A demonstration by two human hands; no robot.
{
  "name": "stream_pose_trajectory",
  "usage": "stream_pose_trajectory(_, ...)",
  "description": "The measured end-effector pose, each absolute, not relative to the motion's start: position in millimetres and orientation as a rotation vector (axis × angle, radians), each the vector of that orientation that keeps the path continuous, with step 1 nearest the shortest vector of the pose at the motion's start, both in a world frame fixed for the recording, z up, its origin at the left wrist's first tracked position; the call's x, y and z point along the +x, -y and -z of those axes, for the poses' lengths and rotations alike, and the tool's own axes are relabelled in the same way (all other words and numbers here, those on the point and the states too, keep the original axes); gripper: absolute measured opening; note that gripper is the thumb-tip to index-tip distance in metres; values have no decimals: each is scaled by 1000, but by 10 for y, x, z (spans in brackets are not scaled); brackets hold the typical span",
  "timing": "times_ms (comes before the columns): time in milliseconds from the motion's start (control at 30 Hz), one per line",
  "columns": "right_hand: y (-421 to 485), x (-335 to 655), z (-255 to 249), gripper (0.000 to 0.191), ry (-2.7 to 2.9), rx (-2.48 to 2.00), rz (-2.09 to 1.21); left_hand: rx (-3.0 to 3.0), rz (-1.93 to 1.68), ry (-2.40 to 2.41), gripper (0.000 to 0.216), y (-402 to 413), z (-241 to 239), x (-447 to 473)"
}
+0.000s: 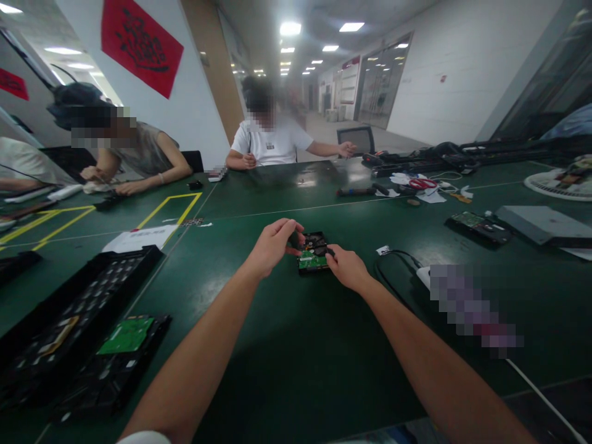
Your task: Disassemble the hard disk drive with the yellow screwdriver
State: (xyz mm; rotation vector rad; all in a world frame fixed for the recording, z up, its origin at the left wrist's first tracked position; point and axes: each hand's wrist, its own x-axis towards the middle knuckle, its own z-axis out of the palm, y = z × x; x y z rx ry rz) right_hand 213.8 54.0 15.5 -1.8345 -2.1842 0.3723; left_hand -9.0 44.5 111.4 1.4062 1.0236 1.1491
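Observation:
A hard drive lies on the green table in front of me, its green circuit board facing up at the near end and black casing behind it. My left hand is over its left side, fingers curled around a small dark piece, too unclear to name. My right hand is closed on the drive's right edge, thumb and fingers pinching there. Part of the drive is hidden behind my fingers.
Left are a long black tray and another drive with a green board. A blurred power strip with cables lies right. Further right are a drive and grey metal box. Red-handled scissors lie beyond. Co-workers sit opposite.

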Motion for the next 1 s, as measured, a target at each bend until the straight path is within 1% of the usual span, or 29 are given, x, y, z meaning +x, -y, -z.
stream_pose_trajectory(267,-553,2138,-115,46,2154,-1822,-373,1402,-1133,-1011,38,-453,-1108,-90)
stream_pose_trajectory(467,-565,2152,-106,46,2171,-1818,-360,1379,-1112,-979,49,-489,-1065,-120)
stream_pose_trajectory(700,-576,2173,-124,48,2192,-1804,-390,1371,-1131,-945,35,-497,-1046,-143)
stream_pose_trajectory(900,-566,2163,-154,48,2193,-1816,-400,1451,-1102,-958,44,-476,-1058,-108)
stream_pose_trajectory(1000,-561,2152,-162,46,2191,-1818,-397,1455,-1075,-925,45,-474,-1042,-91)
